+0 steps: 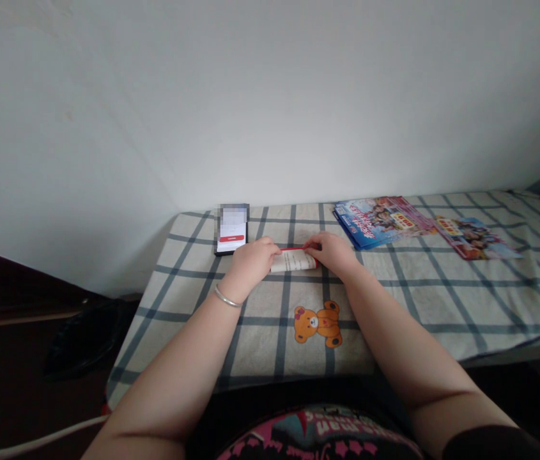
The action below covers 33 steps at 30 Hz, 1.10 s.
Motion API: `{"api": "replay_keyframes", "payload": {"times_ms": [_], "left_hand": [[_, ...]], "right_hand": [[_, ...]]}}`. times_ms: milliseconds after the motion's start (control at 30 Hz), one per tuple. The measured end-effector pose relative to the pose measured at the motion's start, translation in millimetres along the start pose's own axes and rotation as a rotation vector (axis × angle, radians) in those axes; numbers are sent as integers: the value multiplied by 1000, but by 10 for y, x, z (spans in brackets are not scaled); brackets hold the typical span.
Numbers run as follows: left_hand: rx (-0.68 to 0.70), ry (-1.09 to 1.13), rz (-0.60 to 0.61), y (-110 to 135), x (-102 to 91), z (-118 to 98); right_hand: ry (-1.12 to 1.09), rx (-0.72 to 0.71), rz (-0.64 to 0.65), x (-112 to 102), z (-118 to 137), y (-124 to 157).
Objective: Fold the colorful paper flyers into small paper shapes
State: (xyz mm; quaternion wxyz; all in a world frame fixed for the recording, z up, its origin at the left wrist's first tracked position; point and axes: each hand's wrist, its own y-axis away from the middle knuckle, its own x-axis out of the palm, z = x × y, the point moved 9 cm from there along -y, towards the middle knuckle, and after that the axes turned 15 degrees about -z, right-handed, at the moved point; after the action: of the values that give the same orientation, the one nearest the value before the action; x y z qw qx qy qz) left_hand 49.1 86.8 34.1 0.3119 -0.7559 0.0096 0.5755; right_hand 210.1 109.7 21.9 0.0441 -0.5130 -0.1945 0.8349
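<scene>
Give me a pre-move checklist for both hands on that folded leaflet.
1. Left hand on the folded leaflet, left end: ok.
2. Right hand on its right end: ok.
3. Fingers pinching or only pressing: cannot tell, hidden.
4. Leaflet resting on the checked cloth: ok.
5. Phone clear of left hand: cannot tell, very close.
6. Leaflet stack clear of right hand: ok, apart.

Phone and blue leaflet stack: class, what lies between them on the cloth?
The head view shows the left hand and right hand there, holding a folded paper between them.
</scene>
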Motion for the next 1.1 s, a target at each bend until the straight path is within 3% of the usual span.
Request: {"api": "replay_keyframes", "payload": {"times_ms": [300,467,767,1100], "left_hand": [[-49,-32,22,18,-62,-103],[-14,-100,22,37,-70,-188],[-11,-178,-85,115,-93,-402],[-59,-244,-19,153,-18,-478]], "right_hand": [[325,-138,49,-95,354,21],[321,-170,56,-72,422,65],[374,-235,-17,-74,509,174],[420,-224,-56,-67,566,345]]}}
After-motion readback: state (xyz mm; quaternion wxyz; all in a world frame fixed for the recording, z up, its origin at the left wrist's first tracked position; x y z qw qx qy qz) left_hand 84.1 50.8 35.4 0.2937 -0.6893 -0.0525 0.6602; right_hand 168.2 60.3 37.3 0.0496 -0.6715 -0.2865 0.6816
